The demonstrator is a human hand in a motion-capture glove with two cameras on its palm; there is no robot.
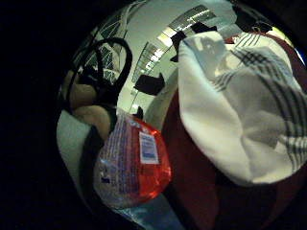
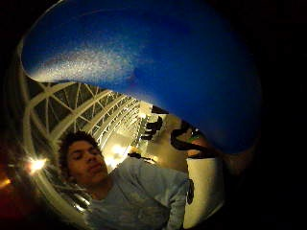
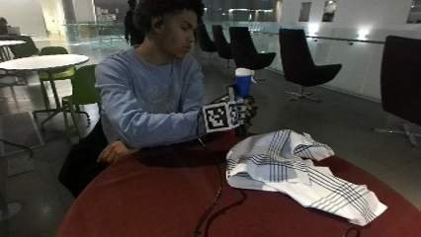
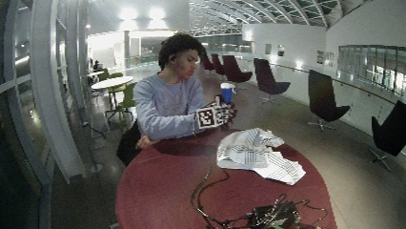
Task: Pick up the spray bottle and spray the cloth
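The spray bottle (image 3: 244, 81), blue with a white top, stands upright above the red table's (image 3: 151, 197) far edge; the white cloth (image 3: 289, 165) with dark stripes lies crumpled on the table beside it.

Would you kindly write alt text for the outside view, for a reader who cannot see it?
A seated person's gloved right hand holds a blue spray bottle upright above the edge of a round red table. A crumpled white cloth with dark stripes lies on the table beside it.

Woven striped cloth (image 3: 289, 168); glossy plastic spray bottle (image 3: 243, 81); matt table (image 3: 151, 197).
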